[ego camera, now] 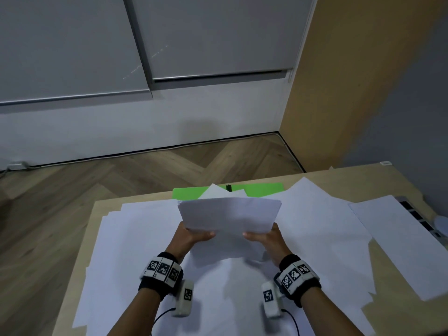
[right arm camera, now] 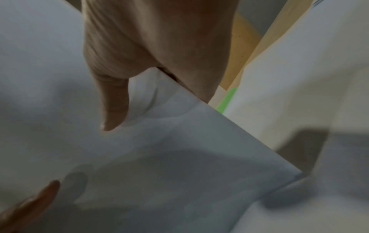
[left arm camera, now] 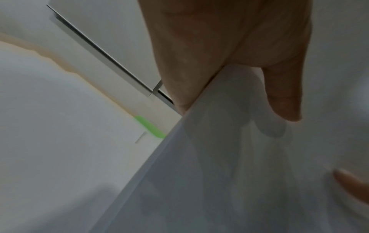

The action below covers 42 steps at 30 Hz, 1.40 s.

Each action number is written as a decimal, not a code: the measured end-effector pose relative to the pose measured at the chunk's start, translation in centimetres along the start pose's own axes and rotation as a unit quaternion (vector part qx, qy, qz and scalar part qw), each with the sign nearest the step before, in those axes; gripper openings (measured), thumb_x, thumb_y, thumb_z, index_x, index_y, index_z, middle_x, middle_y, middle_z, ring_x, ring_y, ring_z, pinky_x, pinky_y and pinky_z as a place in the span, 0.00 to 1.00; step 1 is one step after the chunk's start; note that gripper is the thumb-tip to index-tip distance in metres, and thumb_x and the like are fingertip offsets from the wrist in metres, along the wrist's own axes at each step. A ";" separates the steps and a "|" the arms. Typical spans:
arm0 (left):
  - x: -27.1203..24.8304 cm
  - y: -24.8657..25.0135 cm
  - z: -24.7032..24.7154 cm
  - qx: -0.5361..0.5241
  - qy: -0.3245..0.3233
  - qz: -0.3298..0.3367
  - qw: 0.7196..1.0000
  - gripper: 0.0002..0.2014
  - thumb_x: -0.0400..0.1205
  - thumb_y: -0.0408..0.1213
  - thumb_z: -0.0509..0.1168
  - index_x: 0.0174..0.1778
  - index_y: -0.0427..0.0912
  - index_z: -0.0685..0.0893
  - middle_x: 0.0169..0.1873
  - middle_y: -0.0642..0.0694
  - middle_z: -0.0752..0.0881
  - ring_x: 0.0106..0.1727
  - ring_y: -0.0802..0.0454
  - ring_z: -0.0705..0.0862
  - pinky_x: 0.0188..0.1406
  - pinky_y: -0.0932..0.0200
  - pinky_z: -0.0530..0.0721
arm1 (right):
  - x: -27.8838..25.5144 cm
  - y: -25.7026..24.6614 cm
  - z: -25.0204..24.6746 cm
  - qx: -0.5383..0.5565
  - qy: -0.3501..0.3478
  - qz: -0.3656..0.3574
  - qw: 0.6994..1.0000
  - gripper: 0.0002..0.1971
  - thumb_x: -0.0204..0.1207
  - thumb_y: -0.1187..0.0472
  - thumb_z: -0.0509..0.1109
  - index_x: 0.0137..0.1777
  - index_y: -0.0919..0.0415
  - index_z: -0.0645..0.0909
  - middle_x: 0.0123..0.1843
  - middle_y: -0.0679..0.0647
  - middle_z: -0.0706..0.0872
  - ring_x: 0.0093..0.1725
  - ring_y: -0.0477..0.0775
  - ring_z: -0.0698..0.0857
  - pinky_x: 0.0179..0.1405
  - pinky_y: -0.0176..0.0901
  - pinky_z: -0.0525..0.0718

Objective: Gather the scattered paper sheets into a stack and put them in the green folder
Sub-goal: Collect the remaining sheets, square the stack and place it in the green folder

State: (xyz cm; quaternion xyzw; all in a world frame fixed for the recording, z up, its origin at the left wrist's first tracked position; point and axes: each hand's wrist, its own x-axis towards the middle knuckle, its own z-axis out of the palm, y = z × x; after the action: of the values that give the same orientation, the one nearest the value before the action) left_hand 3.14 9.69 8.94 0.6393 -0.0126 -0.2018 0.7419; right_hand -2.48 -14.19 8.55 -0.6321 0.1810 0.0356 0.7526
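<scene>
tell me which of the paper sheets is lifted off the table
The sheets gripped between the left hand and right hand; the others lie flat.

Stack of white sheets, centre of the head view, raised off the table and tilted with its far edge up; edges roughly squared, a couple of corners poke out behind its top edge. Loose sheets lie flat and overlapping across the lower half of the frame, fanned out left and right, one more at the right edge. Green folder lies flat just above centre, at the table's far edge, mostly covered by paper.
</scene>
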 end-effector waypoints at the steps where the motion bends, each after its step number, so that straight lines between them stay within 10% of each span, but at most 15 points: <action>1: -0.2 -0.4 0.1 0.003 0.003 -0.004 1.000 0.29 0.57 0.33 0.85 0.55 0.42 0.88 0.54 0.38 0.90 0.60 0.37 0.87 0.63 0.39 0.84 | -0.1 0.5 0.1 0.000 0.005 0.007 1.000 0.20 0.54 0.67 0.85 0.49 0.62 0.91 0.52 0.64 0.93 0.53 0.61 0.91 0.58 0.58 0.88; 5: -0.6 0.4 0.2 0.011 0.015 0.017 1.000 0.25 0.58 0.32 0.85 0.51 0.44 0.89 0.53 0.40 0.91 0.58 0.41 0.88 0.61 0.41 0.85 | -0.1 0.3 0.4 -0.002 0.028 -0.004 1.000 0.28 0.54 0.61 0.87 0.55 0.69 0.88 0.52 0.64 0.93 0.57 0.67 0.91 0.60 0.62 0.87; 10: 0.2 3.0 0.2 0.014 -0.005 0.062 0.998 0.21 0.64 0.28 0.81 0.52 0.45 0.89 0.52 0.41 0.91 0.55 0.44 0.89 0.55 0.49 0.88 | 0.1 -2.6 0.1 -0.011 0.020 -0.076 0.997 0.11 0.68 0.73 0.83 0.46 0.61 0.89 0.44 0.54 0.94 0.45 0.50 0.91 0.49 0.44 0.88; 18: 0.9 0.5 -1.0 0.050 0.023 0.022 0.998 0.24 0.65 0.23 0.81 0.55 0.42 0.87 0.54 0.42 0.91 0.59 0.41 0.87 0.54 0.55 0.87 | 0.3 -0.8 -0.2 -0.019 0.025 -0.018 0.999 0.13 0.64 0.72 0.85 0.48 0.61 0.91 0.51 0.61 0.94 0.53 0.60 0.91 0.61 0.64 0.85; 27: 1.4 -1.7 -1.0 0.080 0.043 -0.016 0.996 0.23 0.63 0.23 0.82 0.54 0.40 0.88 0.53 0.39 0.91 0.55 0.42 0.88 0.60 0.42 0.86 | 0.9 1.6 0.3 -0.038 0.048 0.031 0.998 0.27 0.55 0.63 0.89 0.55 0.55 0.84 0.51 0.47 0.92 0.46 0.41 0.90 0.39 0.43 0.83; 36: 1.7 -2.2 -1.0 0.077 0.040 -0.012 0.996 0.18 0.64 0.25 0.83 0.48 0.40 0.89 0.49 0.42 0.92 0.48 0.50 0.90 0.50 0.55 0.89 | 2.2 2.9 -0.6 -0.038 0.087 0.017 0.995 0.25 0.62 0.70 0.87 0.60 0.68 0.85 0.55 0.61 0.93 0.57 0.61 0.91 0.58 0.56 0.89; 42: 1.6 -6.6 -1.2 0.131 0.040 -0.079 0.987 0.33 0.50 0.44 0.87 0.51 0.39 0.89 0.50 0.40 0.91 0.55 0.39 0.89 0.58 0.37 0.86 | 1.0 4.6 -0.8 -0.019 0.080 0.094 0.992 0.15 0.70 0.77 0.80 0.52 0.62 0.84 0.42 0.50 0.90 0.32 0.39 0.90 0.23 0.34 0.83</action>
State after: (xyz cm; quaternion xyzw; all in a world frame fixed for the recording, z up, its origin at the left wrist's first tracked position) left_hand 3.03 9.69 2.05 0.7374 0.0413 -0.2305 0.6336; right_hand -3.00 -14.27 3.82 -0.6274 0.2984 0.0587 0.7169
